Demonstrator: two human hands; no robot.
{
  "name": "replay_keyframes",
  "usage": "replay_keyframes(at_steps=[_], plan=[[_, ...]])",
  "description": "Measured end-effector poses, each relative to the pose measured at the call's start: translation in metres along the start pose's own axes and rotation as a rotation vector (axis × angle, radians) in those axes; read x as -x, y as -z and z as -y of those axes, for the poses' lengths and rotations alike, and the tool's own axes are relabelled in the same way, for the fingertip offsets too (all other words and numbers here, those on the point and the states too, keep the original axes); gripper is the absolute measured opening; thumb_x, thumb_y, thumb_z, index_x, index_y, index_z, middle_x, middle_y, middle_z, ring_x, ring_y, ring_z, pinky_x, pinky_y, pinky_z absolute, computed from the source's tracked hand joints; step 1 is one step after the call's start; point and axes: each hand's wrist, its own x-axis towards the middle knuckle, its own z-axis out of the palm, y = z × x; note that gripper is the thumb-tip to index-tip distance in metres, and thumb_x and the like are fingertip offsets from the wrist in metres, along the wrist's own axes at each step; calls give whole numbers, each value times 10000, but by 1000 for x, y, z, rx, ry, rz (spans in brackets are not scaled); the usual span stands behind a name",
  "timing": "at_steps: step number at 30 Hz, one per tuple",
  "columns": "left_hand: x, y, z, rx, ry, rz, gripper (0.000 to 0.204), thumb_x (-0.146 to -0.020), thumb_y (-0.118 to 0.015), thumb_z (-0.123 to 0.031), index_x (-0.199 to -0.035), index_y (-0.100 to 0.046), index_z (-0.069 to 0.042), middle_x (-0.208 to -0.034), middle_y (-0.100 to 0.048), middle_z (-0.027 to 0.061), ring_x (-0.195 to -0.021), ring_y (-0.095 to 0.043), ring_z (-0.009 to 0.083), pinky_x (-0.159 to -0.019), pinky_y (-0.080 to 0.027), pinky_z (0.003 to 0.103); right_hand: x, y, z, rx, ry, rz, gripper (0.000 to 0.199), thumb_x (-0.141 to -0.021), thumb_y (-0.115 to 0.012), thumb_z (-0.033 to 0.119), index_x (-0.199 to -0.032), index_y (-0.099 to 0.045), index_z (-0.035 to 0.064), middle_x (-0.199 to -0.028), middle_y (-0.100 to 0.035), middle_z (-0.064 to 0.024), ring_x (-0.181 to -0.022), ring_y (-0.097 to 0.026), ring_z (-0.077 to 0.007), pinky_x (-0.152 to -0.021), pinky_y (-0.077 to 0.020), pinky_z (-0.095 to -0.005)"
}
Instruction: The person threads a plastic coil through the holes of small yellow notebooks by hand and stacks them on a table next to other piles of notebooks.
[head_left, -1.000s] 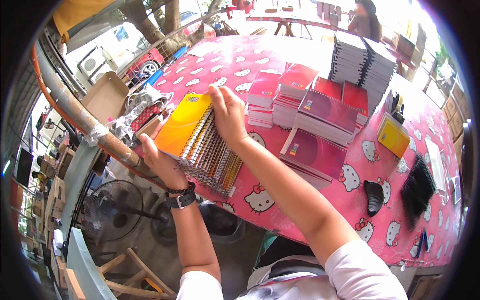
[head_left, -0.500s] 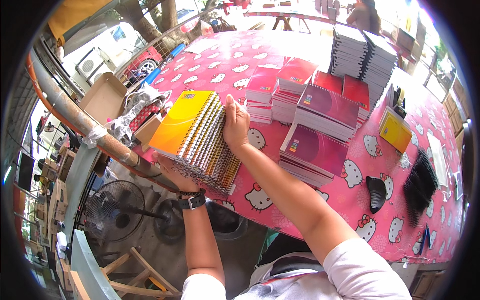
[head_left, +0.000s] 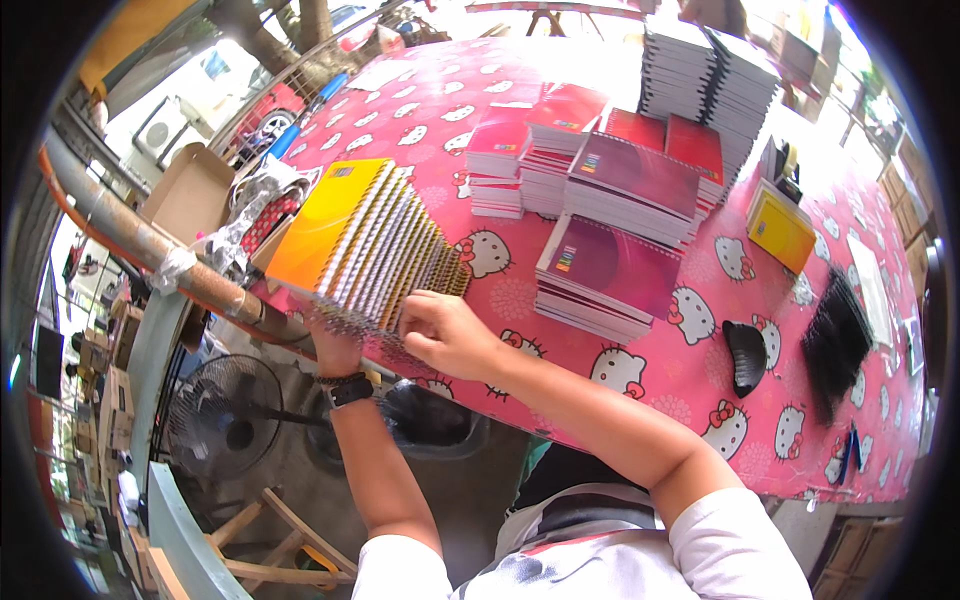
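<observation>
A tall stack of yellow-orange spiral notebooks (head_left: 330,225) stands at the table's left edge, its wire coils fanned toward the right. My left hand (head_left: 338,345), with a dark watch and bracelet at its wrist, is against the near left side of the stack; its fingers are hidden there. Beside the lower coils, my right hand (head_left: 445,332) has its fingers curled in. Whether anything is between them is hidden. To the right sit piles of purple notebooks (head_left: 615,265), with red notebooks (head_left: 565,105) behind them.
Tall white-paged book stacks (head_left: 680,80) rise at the back. On the right are a small yellow notebook (head_left: 780,228), black coils (head_left: 838,335) and a black curved piece (head_left: 745,358). A rusty pipe (head_left: 215,285) borders the table's left, a fan (head_left: 225,415) below it.
My right hand has come down from the upper coil side to the lower coils, its fingers now curled. The stack's coil side is more fanned out. The whole view has shifted slightly.
</observation>
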Motion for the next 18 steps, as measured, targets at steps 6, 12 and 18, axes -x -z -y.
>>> replay_keyframes(at_steps=[6, 12, 18], plan=[[-12, 23, 5, 58, 6, 50, 575, -974, -307, -537, -1282, -477, -82, -1236, -537, 66, -1140, -495, 213, -1014, -369, 393, -2, 0, 0, 156, 75, 38, 153, -727, -574, 53, -867, -550, -3, -845, -531, -133, -792, -563, -286, -708, -476, -379], [38, -14, -34, 324, -498, 240, 513, -965, -393, -353, -1236, -453, 78, -1303, -502, 229, -1228, -467, 330, -1054, -334, 448, 80, 104, 83, 250, 126, 283, 123, -812, -640, 95, -914, -612, 31, -859, -618, -105, -865, -610, -275, -745, -499, -383], [156, -110, -72, 241, -199, 1085, 452, -747, -739, -347, -1027, -611, -15, -1025, -651, 177, -881, -650, 248, -902, -427, 419, 176, 334, 62, 800, -212, -684, 170, -787, -607, -51, -934, -661, 15, -886, -657, -101, -753, -622, -204, -677, -505, -312]])
